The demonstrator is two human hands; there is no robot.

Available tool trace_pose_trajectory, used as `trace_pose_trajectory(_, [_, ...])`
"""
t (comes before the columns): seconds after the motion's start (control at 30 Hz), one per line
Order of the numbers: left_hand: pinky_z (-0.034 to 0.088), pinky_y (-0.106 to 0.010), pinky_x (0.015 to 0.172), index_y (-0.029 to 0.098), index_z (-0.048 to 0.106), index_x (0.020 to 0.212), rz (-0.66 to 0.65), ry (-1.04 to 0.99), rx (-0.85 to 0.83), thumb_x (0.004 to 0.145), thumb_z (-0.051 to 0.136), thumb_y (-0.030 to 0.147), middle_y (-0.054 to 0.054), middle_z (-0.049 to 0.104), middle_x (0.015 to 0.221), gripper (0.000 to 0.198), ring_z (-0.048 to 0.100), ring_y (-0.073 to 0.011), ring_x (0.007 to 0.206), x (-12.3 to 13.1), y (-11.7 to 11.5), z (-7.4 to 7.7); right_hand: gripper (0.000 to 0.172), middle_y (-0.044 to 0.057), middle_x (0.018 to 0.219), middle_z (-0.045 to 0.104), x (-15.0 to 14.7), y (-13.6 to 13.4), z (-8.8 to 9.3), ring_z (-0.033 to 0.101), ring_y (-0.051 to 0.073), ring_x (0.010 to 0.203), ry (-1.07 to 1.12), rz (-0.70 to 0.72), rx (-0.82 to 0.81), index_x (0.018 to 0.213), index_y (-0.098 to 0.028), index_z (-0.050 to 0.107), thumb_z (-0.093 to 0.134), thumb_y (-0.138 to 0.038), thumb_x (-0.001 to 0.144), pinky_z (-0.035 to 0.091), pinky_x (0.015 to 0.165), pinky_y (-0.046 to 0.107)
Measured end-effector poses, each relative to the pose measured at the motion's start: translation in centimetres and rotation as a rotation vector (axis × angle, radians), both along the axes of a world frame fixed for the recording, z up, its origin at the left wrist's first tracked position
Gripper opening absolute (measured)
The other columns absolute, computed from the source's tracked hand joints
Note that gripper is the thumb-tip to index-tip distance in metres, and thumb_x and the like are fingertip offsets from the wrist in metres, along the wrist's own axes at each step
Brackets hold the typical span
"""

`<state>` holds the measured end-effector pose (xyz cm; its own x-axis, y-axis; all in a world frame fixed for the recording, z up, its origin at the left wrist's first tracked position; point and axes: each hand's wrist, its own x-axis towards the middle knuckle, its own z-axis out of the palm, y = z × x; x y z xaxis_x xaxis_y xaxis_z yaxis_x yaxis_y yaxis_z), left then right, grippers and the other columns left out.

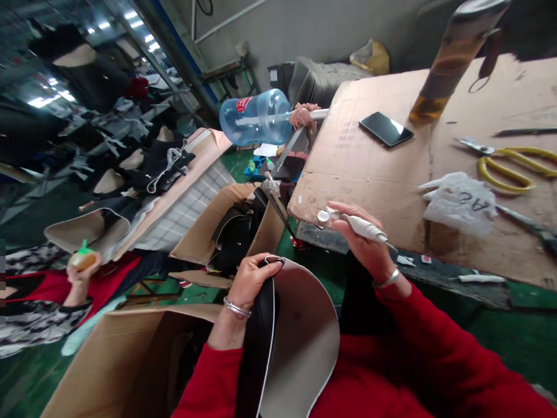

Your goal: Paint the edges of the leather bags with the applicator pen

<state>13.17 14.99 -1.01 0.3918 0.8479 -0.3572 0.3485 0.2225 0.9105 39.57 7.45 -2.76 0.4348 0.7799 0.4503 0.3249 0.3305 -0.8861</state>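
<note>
My left hand (249, 283) is closed on the upper edge of a black leather-like bag piece (300, 325), pinching it between thumb and fingers. The piece curves open, showing a beige lining and a pale trimmed rim. Above the near edge of the cardboard-topped table, my right hand (363, 244) grips a crumpled white squeeze tube (363, 226). At the tube's left end is a round white cap (322, 216); I cannot tell whether it is attached. My right fingertips are close to the table's corner.
On the cardboard table top (348, 162) lie a phone (386, 129), yellow-handled scissors (505, 168), a plastic bag (461, 200) and a bottle of brown liquid (452, 58). Open cartons (108, 342) stand at left. Beyond them, a co-worker's hand (82, 267) holds an orange object. A blue water jug (256, 116) juts out.
</note>
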Motion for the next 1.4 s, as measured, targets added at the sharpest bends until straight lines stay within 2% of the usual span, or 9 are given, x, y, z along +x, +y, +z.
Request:
trace_pose_trajectory(0.1, [0.048, -0.024, 0.062, 0.016, 0.08, 0.082, 0.024, -0.037, -0.052, 0.067, 0.087, 0.035, -0.004, 0.076, 0.075, 0.026, 0.066, -0.0164, 0.066, 1.4, 0.9, -0.8, 0.026, 0.007, 0.101, 0.074, 2.5, 0.5, -0.5, 0.07, 0.022, 0.085, 0.011, -0.131, -0.049, 0.105, -0.02, 0.073, 0.066, -0.044, 0.095, 0.055, 0.075, 0.032])
trace_pose_trajectory(0.23, [0.049, -0.024, 0.058, 0.014, 0.079, 0.079, 0.033, -0.097, -0.177, 0.06, 0.091, 0.036, -0.005, 0.075, 0.071, 0.032, 0.066, -0.0158, 0.061, 3.6, 1.9, -1.1, 0.028, 0.003, 0.081, 0.07, 3.6, 1.1, -1.8, 0.064, 0.017, 0.067, -0.002, -0.122, -0.111, 0.096, -0.019, 0.07, 0.066, -0.046, 0.094, 0.047, 0.059, 0.027])
trace_pose_trajectory(0.33, [0.048, -0.023, 0.057, 0.013, 0.078, 0.079, 0.014, -0.108, -0.232, 0.057, 0.091, 0.035, -0.005, 0.075, 0.069, 0.033, 0.065, -0.0152, 0.059, 5.1, 2.1, -1.1, 0.027, 0.002, 0.079, 0.07, 3.7, 1.2, -2.4, 0.061, 0.016, 0.065, -0.03, -0.117, -0.108, 0.093, -0.019, 0.072, 0.067, -0.045, 0.093, 0.046, 0.06, 0.027])
trace_pose_trajectory(0.5, [0.044, -0.022, 0.056, 0.013, 0.079, 0.08, -0.054, -0.095, -0.188, 0.06, 0.089, 0.031, -0.003, 0.073, 0.069, 0.028, 0.062, -0.0136, 0.06, 6.9, 2.2, -1.3, 0.028, 0.003, 0.081, 0.071, 4.0, 1.0, -2.3, 0.061, 0.016, 0.065, -0.035, -0.044, -0.132, 0.096, -0.019, 0.072, 0.066, -0.045, 0.094, 0.046, 0.061, 0.027])
trace_pose_trajectory(0.7, [0.044, -0.023, 0.06, 0.014, 0.079, 0.081, -0.096, -0.053, -0.157, 0.063, 0.088, 0.032, -0.003, 0.074, 0.072, 0.027, 0.062, -0.0137, 0.063, 7.8, 2.5, -1.7, 0.028, 0.006, 0.094, 0.074, 4.1, 0.9, -2.5, 0.068, 0.02, 0.081, -0.091, 0.017, -0.168, 0.1, -0.019, 0.073, 0.067, -0.046, 0.094, 0.05, 0.072, 0.029])
trace_pose_trajectory(0.97, [0.043, -0.022, 0.064, 0.015, 0.08, 0.086, -0.131, -0.002, -0.081, 0.069, 0.087, 0.036, -0.003, 0.075, 0.078, 0.027, 0.062, -0.0132, 0.068, 8.0, 2.0, -1.9, 0.026, 0.002, 0.079, 0.071, 4.0, 1.1, -2.6, 0.061, 0.015, 0.063, -0.104, -0.091, -0.129, 0.095, -0.018, 0.073, 0.066, -0.044, 0.095, 0.044, 0.061, 0.026])
trace_pose_trajectory(1.1, [0.044, -0.023, 0.066, 0.015, 0.08, 0.085, -0.133, 0.012, -0.037, 0.07, 0.086, 0.038, -0.003, 0.074, 0.079, 0.028, 0.062, -0.0143, 0.07, 7.7, 1.6, -1.9, 0.025, 0.001, 0.079, 0.07, 3.9, 1.2, -2.4, 0.061, 0.014, 0.065, -0.117, -0.12, -0.105, 0.092, -0.018, 0.073, 0.066, -0.042, 0.096, 0.043, 0.061, 0.026])
trace_pose_trajectory(1.23, [0.043, -0.023, 0.064, 0.015, 0.08, 0.088, -0.137, 0.025, -0.013, 0.07, 0.085, 0.038, -0.003, 0.074, 0.079, 0.029, 0.061, -0.0145, 0.069, 7.4, 1.4, -2.0, 0.024, 0.002, 0.082, 0.071, 4.1, 1.4, -2.5, 0.063, 0.016, 0.068, 0.008, -0.174, -0.075, 0.095, -0.019, 0.074, 0.068, -0.042, 0.094, 0.046, 0.062, 0.027])
trace_pose_trajectory(1.4, [0.042, -0.024, 0.065, 0.015, 0.08, 0.088, -0.153, 0.025, 0.022, 0.072, 0.085, 0.038, -0.003, 0.074, 0.079, 0.029, 0.06, -0.0142, 0.07, 7.2, 1.3, -2.0, 0.027, 0.006, 0.088, 0.074, 4.3, 1.5, -1.9, 0.068, 0.018, 0.075, 0.368, -0.235, 0.057, 0.101, -0.018, 0.072, 0.07, -0.043, 0.093, 0.053, 0.062, 0.027])
